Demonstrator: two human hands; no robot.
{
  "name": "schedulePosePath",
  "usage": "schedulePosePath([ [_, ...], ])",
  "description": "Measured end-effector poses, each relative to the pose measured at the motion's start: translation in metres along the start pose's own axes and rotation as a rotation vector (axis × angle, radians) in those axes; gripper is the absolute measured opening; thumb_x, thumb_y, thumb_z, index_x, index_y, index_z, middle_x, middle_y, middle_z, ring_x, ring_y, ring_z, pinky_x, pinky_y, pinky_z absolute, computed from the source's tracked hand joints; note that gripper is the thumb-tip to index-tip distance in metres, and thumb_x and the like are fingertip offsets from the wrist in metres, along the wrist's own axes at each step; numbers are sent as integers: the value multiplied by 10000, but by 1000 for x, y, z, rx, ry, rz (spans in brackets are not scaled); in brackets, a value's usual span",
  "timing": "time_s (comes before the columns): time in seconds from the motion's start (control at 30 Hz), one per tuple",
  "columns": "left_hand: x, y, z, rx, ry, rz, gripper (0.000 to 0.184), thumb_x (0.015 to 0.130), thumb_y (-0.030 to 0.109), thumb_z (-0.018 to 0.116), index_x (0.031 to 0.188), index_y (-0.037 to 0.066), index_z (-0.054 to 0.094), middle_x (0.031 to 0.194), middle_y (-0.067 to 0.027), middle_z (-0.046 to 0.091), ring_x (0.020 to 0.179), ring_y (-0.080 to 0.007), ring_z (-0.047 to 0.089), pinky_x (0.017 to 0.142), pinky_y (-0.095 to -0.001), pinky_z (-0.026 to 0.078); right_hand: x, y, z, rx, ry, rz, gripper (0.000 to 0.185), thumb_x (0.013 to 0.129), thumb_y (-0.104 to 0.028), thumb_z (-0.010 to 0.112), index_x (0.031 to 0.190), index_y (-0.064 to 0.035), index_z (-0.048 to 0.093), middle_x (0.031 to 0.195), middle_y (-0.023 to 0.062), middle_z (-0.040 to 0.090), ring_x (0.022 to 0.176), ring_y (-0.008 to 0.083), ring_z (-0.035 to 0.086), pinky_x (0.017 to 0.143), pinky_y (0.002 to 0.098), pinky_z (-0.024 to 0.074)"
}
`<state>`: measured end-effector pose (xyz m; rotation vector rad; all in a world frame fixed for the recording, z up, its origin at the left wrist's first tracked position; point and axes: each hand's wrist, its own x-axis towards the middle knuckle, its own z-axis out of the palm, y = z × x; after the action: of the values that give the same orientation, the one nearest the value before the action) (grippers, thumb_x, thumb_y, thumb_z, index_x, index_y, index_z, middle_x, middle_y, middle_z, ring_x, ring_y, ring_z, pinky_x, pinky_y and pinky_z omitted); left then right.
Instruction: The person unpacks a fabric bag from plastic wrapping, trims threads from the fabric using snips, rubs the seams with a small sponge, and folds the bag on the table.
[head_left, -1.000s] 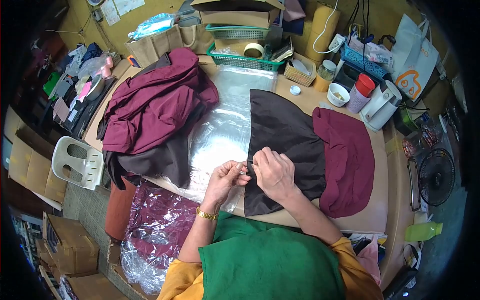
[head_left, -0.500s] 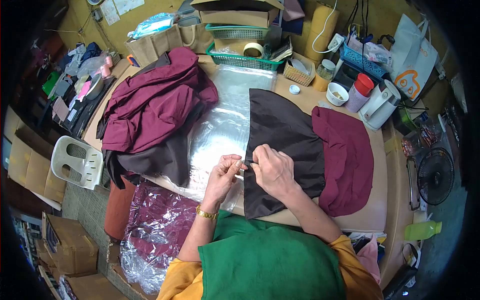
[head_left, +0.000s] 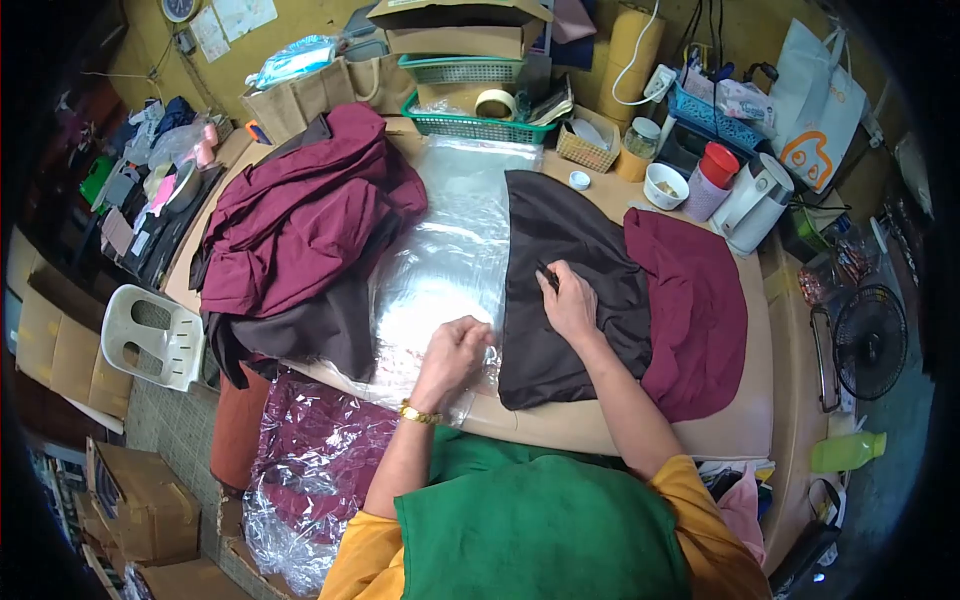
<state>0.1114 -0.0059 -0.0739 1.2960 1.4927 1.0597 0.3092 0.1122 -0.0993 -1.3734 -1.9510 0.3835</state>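
My left hand (head_left: 456,355) is closed with its fingers curled together, above the clear plastic sheets (head_left: 440,260) just left of the dark cloth. Whether anything is pinched in it is hidden. Over the dark brown cloth (head_left: 560,220) is my right hand (head_left: 573,304), its fingers closed around something small and dark that I cannot make out against the fabric. The dark cloth lies flat, joined or overlapped at its right by maroon cloth (head_left: 695,310). A heaped maroon and dark garment (head_left: 300,215) rests on the left of the table.
Green baskets (head_left: 478,128), a white bowl (head_left: 665,186), a glass jar (head_left: 642,135) and an electric kettle (head_left: 755,205) line the table's back. A white plastic chair (head_left: 155,340) stands left. Plastic-wrapped maroon cloth (head_left: 320,450) sits below the front edge.
My hands have moved apart from the dark cloth's left edge. The right hand shifted up and right over the cloth; the left curled closed. The cloth's lower edge moved slightly up.
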Motion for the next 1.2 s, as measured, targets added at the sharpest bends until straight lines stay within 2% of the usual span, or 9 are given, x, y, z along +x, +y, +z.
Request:
schedulePosePath([
  [0.27,-2,-20,-43,-214,385,19,290,1013,250,518,836,45,620,737,-12,616,663,-60,540,555,-219,412,12,0,-4,-53,-11,113,274,981,-294,532,991,-23,570,919,200,679,868,423,639,734,514,475],
  [0.33,2,-9,-17,-330,139,-36,362,1003,297,538,1224,13,502,1078,-92,604,756,-142,658,560,-264,511,12,0,-3,-44,-8,123,279,984,-298,526,996,-24,571,925,201,680,874,423,639,738,514,474],
  [0.4,2,14,17,-223,97,-48,527,981,328,579,1364,-4,437,989,-94,626,693,-165,630,571,-297,496,13,0,-5,-39,-1,134,284,987,-303,521,1002,-24,571,932,202,680,880,423,639,743,514,474],
  [0.57,1,9,34,412,-322,86,329,956,298,621,996,-25,670,607,-75,564,612,-123,528,589,-311,451,18,8,-6,-53,11,184,275,998,-300,496,1012,-38,580,948,208,678,905,420,636,762,510,473],
  [0.7,-25,19,8,259,-230,21,349,949,302,624,829,-25,635,609,-79,507,595,-130,469,607,-350,439,18,16,-7,-48,-21,122,290,1001,-305,488,1009,-36,596,956,208,678,913,437,622,772,516,469],
  [0.87,-26,11,12,303,-140,-8,342,963,316,604,840,-2,616,640,-62,491,621,-125,448,610,-329,423,-16,-43,-42,460,-256,-75,374,940,-325,639,1129,-3,624,681,94,610,652,186,603,625,366,465],
  [0.97,-22,9,17,70,-93,31,353,979,320,581,822,4,597,625,-59,443,611,-127,417,598,-323,406,-49,-59,-51,569,-426,-8,385,911,-292,696,1148,3,622,615,-15,413,582,60,356,528,276,331],
  [1.07,-22,19,10,213,-127,4,372,993,309,566,801,-10,564,622,-42,416,617,-119,398,591,-324,395,-64,-19,-10,529,-208,20,357,916,-286,679,1077,30,638,762,123,667,687,176,620,652,332,467],
  [1.2,-26,3,4,306,-4,89,394,980,307,570,759,-19,554,603,-172,430,543,-200,410,555,-376,395,-60,-24,-23,497,-257,139,339,926,-280,659,1021,45,642,893,186,704,805,256,683,729,356,495],
])
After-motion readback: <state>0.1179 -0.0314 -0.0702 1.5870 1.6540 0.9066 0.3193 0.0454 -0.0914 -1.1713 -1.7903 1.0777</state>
